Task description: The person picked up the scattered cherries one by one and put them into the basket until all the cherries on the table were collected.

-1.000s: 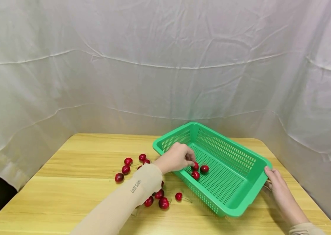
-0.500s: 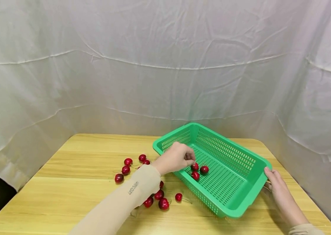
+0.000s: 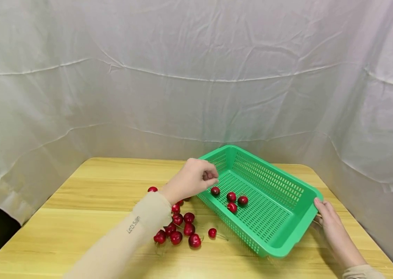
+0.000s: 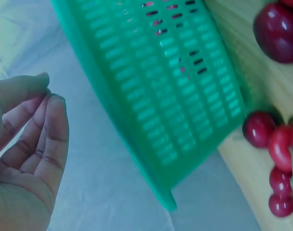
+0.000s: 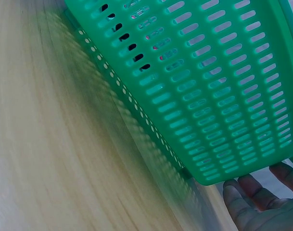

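Left hand [image 3: 193,177] shifted leftward | fingertips together | right hand [image 3: 330,221] grips green basket [image 3: 268,217]

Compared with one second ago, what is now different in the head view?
The left grip let go of a cherry in the green plastic basket and moved left. A fourth cherry, unseen before, now shows in the basket. The left sleeve shifted left, uncovering some loose cherries and hiding others. The right grip still holds the basket's right end; the basket stayed in place.
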{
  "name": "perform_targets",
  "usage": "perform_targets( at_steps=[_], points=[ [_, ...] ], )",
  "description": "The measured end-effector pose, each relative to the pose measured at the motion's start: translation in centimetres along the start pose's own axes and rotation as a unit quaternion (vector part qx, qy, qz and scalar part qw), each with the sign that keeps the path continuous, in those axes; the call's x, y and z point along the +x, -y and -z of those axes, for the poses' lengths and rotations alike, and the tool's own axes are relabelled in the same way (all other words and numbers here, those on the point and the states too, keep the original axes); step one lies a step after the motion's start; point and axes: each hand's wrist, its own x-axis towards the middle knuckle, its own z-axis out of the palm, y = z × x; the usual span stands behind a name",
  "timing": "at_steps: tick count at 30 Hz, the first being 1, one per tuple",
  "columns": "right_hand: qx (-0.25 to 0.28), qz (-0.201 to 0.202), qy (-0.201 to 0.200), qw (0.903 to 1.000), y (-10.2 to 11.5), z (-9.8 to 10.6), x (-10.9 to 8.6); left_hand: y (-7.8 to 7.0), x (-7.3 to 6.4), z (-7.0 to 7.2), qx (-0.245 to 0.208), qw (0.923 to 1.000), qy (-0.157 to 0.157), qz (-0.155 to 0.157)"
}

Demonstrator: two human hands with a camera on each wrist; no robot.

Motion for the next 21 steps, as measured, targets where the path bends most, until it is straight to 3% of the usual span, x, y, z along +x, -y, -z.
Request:
perform_targets(
  at_steps=[8,17,21],
  points=[
    [-0.005,0.004,-0.002,1.0000,-0.3,0.1,0.0,1.7,-2.6,2.1,0.008,0.9998,-0.004,0.019],
    [-0.012,0.001,-0.006,0.9999,0.0,-0.3,0.0,3.6,-6.6,3.3,0.026,0.9977,0.018,0.060],
    [-0.019,0.001,-0.009,0.9998,0.1,-0.1,0.0,4.7,-8.2,3.8,0.044,0.9970,0.023,0.060]
  ],
)
